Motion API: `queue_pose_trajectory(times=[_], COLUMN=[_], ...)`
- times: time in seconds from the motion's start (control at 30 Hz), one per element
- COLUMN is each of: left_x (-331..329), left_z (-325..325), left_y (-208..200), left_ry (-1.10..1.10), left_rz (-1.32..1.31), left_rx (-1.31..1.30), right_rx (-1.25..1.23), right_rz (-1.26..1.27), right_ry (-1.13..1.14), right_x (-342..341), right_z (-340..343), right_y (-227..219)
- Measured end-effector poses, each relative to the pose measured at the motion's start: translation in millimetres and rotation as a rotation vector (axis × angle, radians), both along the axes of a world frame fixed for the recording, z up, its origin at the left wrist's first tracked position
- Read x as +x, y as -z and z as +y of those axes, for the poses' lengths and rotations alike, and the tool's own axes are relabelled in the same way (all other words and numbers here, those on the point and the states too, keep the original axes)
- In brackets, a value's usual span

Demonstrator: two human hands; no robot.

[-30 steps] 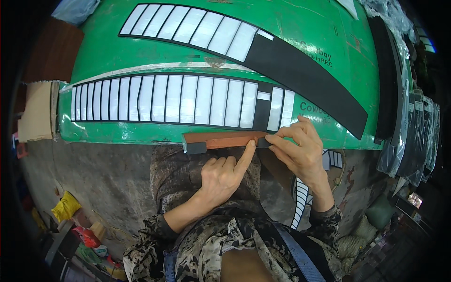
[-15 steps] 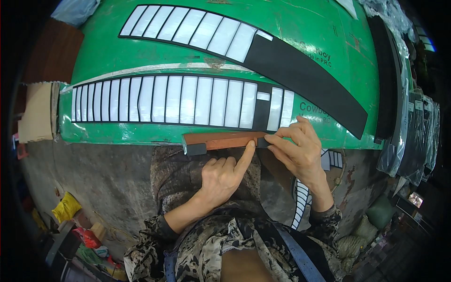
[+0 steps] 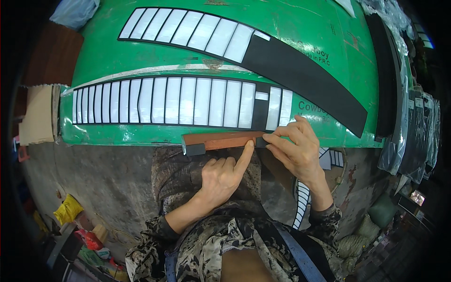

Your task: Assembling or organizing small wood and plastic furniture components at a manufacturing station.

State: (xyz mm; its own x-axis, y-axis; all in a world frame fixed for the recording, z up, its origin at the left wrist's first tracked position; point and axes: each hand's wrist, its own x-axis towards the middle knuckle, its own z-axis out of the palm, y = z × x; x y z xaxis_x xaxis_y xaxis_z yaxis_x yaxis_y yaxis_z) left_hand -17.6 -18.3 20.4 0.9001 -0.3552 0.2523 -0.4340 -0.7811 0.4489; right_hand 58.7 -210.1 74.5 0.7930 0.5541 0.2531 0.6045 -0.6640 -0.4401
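A reddish-brown wooden bar (image 3: 225,143) lies along the near edge of the green table, a dark grey block (image 3: 194,149) at its left end. The index finger of my left hand (image 3: 220,176) stretches out and presses near the bar's right end; its other fingers curl in and the thumb is hidden. Thumb and forefinger of my right hand (image 3: 296,150) pinch a small black piece (image 3: 260,142) at that end, partly covered by the fingers. Just beyond lies a long black strip with white rectangles (image 3: 188,102). Farther off, a curved black strip (image 3: 305,82) carries similar white rectangles.
The green table covering (image 3: 103,58) is glossy and scuffed. Plastic-wrapped black strips (image 3: 416,136) hang at its right side. Cardboard (image 3: 40,113) stands at the left. Below the right forearm another white-and-black strip (image 3: 301,199) curves down. A yellow bag (image 3: 68,209) lies on the floor.
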Motion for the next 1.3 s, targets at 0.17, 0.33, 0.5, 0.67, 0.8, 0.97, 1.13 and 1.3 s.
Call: queue_pose_trajectory(times=[0.17,0.33,0.5,0.67,0.8,0.97,1.13,1.3], left_x=[0,7,14,34,45,49,64,69], left_z=[0,1,-2,-17,-20,-16,2,16], left_y=[-2,-9,-27,-36,-38,-28,-43,-39], left_ry=[-0.002,-0.026,-0.046,-0.027,-0.018,-0.027,-0.004,0.063], left_rz=[0.048,0.016,-0.117,-0.180,-0.213,-0.239,-0.204,-0.170], left_rx=[-0.001,-0.084,-0.199,-0.122,-0.016,0.070,0.266,0.360], right_rx=[0.042,0.201,0.317,0.418,0.478,0.428,0.363,0.262], right_rz=[0.038,0.123,0.125,0.105,0.134,0.112,0.194,0.121], right_ry=[-0.022,0.157,0.249,0.323,0.368,0.392,0.497,0.519], right_x=[0,-16,-27,-30,-30,-29,-27,-25], right_z=[-6,-13,-5,-5,1,8,10,18], right_y=[2,18,37,59,60,61,48,51])
